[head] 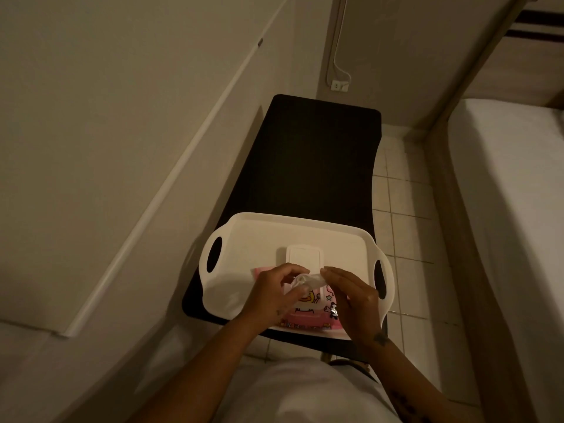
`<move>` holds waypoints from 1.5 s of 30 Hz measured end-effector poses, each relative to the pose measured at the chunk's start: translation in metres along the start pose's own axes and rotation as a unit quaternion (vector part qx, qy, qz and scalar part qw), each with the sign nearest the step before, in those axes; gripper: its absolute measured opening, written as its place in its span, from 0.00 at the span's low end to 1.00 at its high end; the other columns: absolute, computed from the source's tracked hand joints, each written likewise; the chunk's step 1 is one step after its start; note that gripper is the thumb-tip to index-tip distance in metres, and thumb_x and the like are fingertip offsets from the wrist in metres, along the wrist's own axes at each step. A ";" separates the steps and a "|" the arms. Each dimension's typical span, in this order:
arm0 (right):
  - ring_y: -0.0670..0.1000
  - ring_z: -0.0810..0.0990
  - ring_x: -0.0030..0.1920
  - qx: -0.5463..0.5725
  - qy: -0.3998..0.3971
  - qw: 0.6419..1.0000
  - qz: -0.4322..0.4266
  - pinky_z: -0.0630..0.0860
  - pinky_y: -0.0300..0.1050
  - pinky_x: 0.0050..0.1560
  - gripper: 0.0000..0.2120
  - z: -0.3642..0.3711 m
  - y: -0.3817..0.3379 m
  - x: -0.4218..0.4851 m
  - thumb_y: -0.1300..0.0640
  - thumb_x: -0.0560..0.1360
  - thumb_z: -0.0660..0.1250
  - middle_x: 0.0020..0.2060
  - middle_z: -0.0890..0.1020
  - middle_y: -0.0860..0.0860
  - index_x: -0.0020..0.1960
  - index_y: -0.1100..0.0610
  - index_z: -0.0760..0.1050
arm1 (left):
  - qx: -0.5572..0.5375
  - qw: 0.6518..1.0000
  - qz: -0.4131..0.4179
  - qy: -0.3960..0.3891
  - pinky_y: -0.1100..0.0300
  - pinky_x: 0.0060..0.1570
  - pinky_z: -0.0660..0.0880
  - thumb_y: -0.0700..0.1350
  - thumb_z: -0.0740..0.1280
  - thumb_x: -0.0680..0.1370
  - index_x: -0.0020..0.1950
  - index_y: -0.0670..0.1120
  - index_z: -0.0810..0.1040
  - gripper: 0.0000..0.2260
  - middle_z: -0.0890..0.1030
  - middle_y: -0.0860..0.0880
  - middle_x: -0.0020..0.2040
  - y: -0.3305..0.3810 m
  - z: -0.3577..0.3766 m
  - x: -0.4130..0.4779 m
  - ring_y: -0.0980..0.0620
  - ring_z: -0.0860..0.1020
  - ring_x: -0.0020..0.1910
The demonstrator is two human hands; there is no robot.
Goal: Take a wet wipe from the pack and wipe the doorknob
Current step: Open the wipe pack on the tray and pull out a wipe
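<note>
Both hands work over the tray, head view: left hand (274,290) pinches the crumpled wet wipe (308,280) with curled fingers, right hand (351,296) pinches its other end at the fingertips. Wipe is just above the pink wipe pack (305,315). Pack sits at 6 o'clock on the white tray (244,248), lid (305,257) flipped open toward 12. Tray rests on black table (305,163); bed (518,193) at 3 o'clock, wall outlet (339,86) at 12.

White tray (259,236) on a black table (314,154) — bed (503,193) alongside.
</note>
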State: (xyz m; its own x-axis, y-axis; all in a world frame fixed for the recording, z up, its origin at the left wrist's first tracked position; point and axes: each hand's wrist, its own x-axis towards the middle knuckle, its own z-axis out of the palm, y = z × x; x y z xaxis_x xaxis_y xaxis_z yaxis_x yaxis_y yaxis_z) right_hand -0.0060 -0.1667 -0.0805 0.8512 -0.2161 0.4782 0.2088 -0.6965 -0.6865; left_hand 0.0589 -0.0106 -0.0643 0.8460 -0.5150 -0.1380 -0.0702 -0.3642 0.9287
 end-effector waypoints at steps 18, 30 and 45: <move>0.60 0.64 0.65 0.000 -0.201 0.939 0.278 0.67 0.61 0.63 0.27 0.037 0.025 0.041 0.59 0.74 0.66 0.67 0.68 0.58 0.70 0.55 0.59 | -0.107 0.975 -0.117 0.154 0.72 0.35 0.75 0.42 0.66 0.76 0.55 0.44 0.78 0.09 0.79 0.51 0.44 -0.033 -0.028 -0.002 0.56 0.78 0.43; 0.51 0.74 0.50 0.016 -0.113 0.987 0.110 0.71 0.26 0.44 0.13 0.016 0.012 0.018 0.68 0.72 0.66 0.51 0.74 0.54 0.56 0.61 0.73 | -0.152 0.962 -0.131 0.183 0.71 0.35 0.76 0.41 0.65 0.76 0.56 0.45 0.76 0.09 0.80 0.52 0.45 -0.044 -0.036 -0.006 0.57 0.78 0.44; 0.60 0.79 0.50 -0.121 -0.250 0.961 -0.011 0.77 0.46 0.48 0.12 0.012 0.024 -0.028 0.60 0.67 0.67 0.52 0.80 0.60 0.51 0.59 0.78 | -0.172 0.956 -0.171 0.162 0.47 0.53 0.78 0.43 0.65 0.76 0.53 0.48 0.77 0.06 0.81 0.47 0.49 -0.046 -0.028 -0.007 0.47 0.79 0.51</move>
State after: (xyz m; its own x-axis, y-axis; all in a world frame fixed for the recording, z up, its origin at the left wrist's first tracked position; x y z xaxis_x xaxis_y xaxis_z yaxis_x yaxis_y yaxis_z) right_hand -0.0192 -0.1687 -0.1168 0.9853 0.1136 0.1277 0.1631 -0.8485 -0.5034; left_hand 0.0714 0.0315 -0.0960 0.9116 -0.1224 -0.3924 0.3715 -0.1632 0.9140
